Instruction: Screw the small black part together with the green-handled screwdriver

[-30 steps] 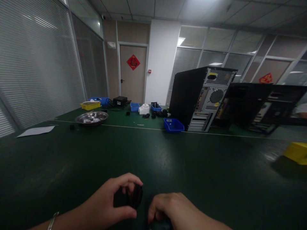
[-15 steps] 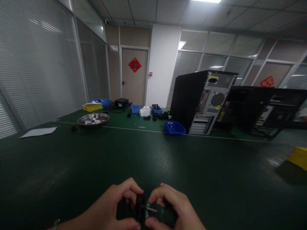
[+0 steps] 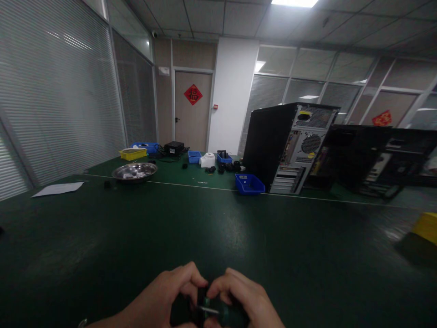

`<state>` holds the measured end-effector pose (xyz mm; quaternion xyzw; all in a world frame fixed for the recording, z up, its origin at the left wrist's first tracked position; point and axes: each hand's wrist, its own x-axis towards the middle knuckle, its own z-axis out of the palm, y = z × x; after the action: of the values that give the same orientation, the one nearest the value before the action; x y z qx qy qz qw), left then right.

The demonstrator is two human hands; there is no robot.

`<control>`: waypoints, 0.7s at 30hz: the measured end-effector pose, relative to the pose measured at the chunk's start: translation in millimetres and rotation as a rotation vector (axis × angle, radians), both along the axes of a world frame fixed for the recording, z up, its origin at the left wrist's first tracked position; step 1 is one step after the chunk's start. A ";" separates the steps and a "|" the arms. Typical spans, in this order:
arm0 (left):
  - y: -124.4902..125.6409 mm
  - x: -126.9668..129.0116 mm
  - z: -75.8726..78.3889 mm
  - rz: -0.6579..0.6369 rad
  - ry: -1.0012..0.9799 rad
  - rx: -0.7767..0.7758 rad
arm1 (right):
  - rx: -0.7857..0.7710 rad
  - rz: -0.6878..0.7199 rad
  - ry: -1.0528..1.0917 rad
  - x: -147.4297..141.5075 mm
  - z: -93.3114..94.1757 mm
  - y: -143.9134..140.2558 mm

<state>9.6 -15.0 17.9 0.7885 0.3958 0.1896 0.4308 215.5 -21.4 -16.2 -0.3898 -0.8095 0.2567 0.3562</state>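
At the bottom middle, my left hand (image 3: 169, 291) pinches a small dark part (image 3: 201, 294) edge-on between thumb and fingers; its exact kind is unclear. My right hand (image 3: 249, 291) is closed around a screwdriver (image 3: 210, 311) with a thin metal shaft and a dark green handle, tip toward the left hand. A small green piece (image 3: 206, 301), looking like a circuit board, sits between the right fingertips, close against the dark part. Both thumbs are partly cut off by the lower frame edge.
A steel bowl (image 3: 134, 177) with small pieces and a paper sheet (image 3: 58, 189) lie left on the green table (image 3: 153, 228). A blue bin (image 3: 250, 189) stands beside a black computer tower (image 3: 269, 146). A yellow bin (image 3: 425, 228) is at the right edge.
Both hands sit slightly lower in view and closer together, with the right fingertips now near the dark part. The screwdriver shaft has shifted left and down.
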 end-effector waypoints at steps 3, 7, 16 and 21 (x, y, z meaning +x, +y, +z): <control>4.2 -0.9 -6.5 -0.024 0.044 0.053 | 0.051 0.002 0.004 0.0 -5.9 1.1; 5.9 -0.7 -9.3 -0.031 0.061 0.065 | 0.069 0.018 -0.005 0.8 -8.4 1.1; 3.2 0.6 -3.8 -0.003 0.010 0.018 | 0.052 0.014 -0.014 1.6 5.5 -3.0; 0.5 1.0 -7.1 0.030 0.050 0.063 | 0.033 -0.009 -0.029 1.5 -0.5 -3.8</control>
<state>10.6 -14.5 10.8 0.8001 0.4122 0.1887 0.3929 217.0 -25.2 -16.7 -0.3911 -0.8170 0.2359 0.3521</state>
